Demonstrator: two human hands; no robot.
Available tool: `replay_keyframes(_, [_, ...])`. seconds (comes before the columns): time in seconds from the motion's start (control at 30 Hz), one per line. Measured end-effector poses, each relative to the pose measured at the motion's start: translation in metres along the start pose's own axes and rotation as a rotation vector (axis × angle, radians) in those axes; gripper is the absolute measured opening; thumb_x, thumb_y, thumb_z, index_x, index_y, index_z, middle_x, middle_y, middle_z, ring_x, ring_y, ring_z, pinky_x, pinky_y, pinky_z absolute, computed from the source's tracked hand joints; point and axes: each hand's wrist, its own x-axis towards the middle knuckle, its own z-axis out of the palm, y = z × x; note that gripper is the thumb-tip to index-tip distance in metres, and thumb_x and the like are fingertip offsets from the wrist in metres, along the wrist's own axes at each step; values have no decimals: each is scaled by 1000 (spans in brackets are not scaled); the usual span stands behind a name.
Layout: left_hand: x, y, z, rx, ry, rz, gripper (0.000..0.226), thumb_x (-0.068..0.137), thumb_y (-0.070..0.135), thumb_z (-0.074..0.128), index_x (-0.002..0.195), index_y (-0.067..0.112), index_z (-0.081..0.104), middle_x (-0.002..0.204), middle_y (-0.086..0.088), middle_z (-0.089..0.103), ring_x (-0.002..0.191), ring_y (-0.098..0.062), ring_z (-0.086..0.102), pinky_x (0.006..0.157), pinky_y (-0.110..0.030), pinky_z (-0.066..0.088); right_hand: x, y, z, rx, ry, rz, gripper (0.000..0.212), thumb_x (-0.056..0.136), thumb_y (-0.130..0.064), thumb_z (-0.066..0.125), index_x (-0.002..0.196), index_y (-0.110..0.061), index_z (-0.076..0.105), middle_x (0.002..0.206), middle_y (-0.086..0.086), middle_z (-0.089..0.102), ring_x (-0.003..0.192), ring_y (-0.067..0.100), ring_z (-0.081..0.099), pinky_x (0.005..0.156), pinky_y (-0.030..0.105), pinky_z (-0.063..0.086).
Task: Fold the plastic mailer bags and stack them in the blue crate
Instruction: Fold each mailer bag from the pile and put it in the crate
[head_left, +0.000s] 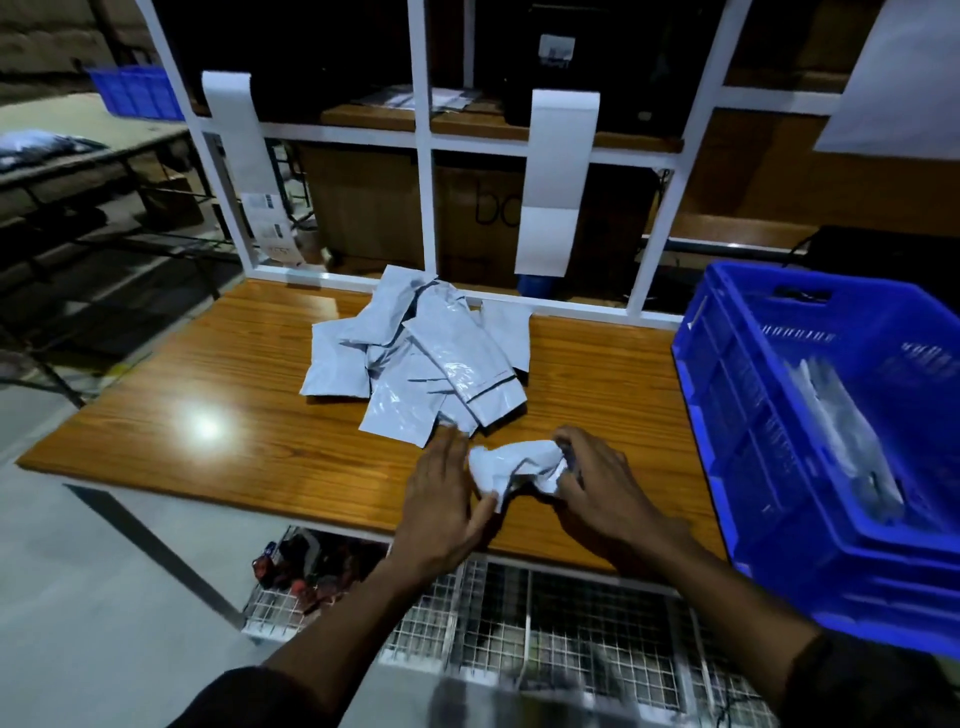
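Note:
A crumpled white mailer bag (511, 465) lies near the front edge of the wooden table (234, 395), between my two hands. My left hand (444, 499) has its fingers straight and touches the bag's left side. My right hand (597, 483) grips the bag's right end with curled fingers. Behind them a loose pile of several white mailer bags (421, 358) is spread over the middle of the table. The blue crate (737, 405) stands at the table's right end, with folded bags (841, 441) leaning inside it.
A white metal frame (426, 197) rises along the table's back edge, with two white sheets (556, 187) hanging on it. A wire mesh shelf (519, 613) sits under the table's front. Another table with a second blue crate (135, 91) stands far left.

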Motion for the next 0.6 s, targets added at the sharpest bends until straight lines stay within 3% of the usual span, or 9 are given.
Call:
replay_keyframes(0.1, [4,12,8,27,-28,38,92,94,78,31,160,14,24,170,-4,13,154,-26,18,119,-48,27,-9,9,7,-108,-29,27,56,99,-45,50,150,-28,32,142,-7,45,133,14,36,108,43,29])
replay_keyframes(0.2, [7,16,8,53,37,54,83,98,74,28,156,15,33,167,-5,23,152,-28,24,115,-57,32,-8,21,13,-250,-62,-2,63,100,-52,46,153,-22,30,151,0,42,139,19,35,108,44,27])
replay_keyframes(0.27, [12,22,10,184,32,104,76,101,67,29,154,14,37,166,-7,27,153,-28,23,117,-63,27,-8,19,16,-301,-86,4,65,101,-57,32,154,-19,29,154,2,39,142,20,31,111,44,24])
replay_keyframes(0.33, [17,30,17,345,-51,140,75,102,63,29,155,11,36,166,-10,27,155,-27,21,118,-66,20,-10,14,21,-354,-102,12,74,98,-61,13,156,-17,25,158,2,34,146,19,26,115,46,20])
replay_keyframes(0.43, [19,25,36,468,-204,121,81,99,64,26,156,7,29,163,-14,33,152,-32,29,119,-65,23,-14,15,30,-355,-166,52,76,98,-64,5,160,-19,13,166,-1,18,154,17,10,120,51,9])
replay_keyframes(0.53, [15,4,44,426,-267,139,72,103,56,32,157,9,23,161,-15,35,148,-35,34,115,-61,33,-18,23,34,-374,-187,23,82,94,-68,-6,161,-23,5,168,-5,5,155,17,-3,122,55,5])
replay_keyframes(0.6, [15,-7,42,365,-297,185,66,107,50,31,160,12,17,165,-14,27,153,-33,24,117,-59,32,-21,27,35,-438,-210,-2,80,95,-69,-6,161,-25,2,168,-7,-2,155,18,-8,122,57,4])
